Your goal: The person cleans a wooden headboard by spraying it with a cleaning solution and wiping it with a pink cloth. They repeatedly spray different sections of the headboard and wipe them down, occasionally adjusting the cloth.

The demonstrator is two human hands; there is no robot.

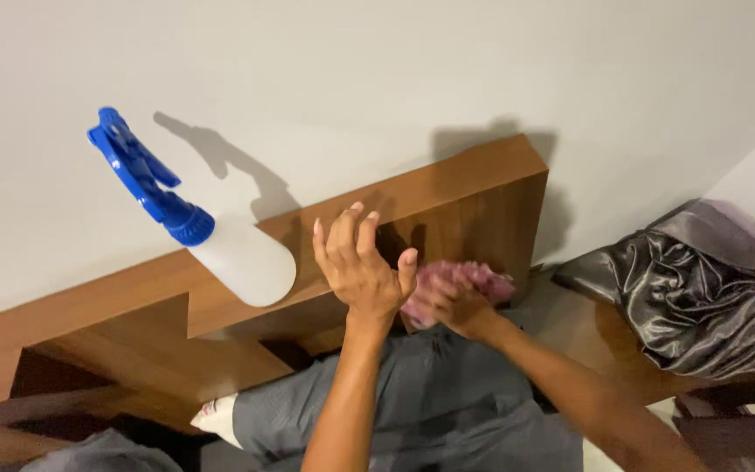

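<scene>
Head view: left hand [362, 262] open, fingers spread, flat against the top of a wooden shelf [447, 197], gripping nothing. Right hand [458, 306] closed on a pink cloth [465, 280], pressed to the shelf's near face. White spray bottle [220, 245] standing left. Grey fabric [701, 288] heaped far right.

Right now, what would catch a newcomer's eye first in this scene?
Probably the white plastic spray bottle with a bright blue trigger, standing on the top edge of the brown wooden headboard against the pale wall. Just right of it, the left hand rests open on the wood, while the right hand presses a crumpled pink cloth to the headboard's face.
</scene>
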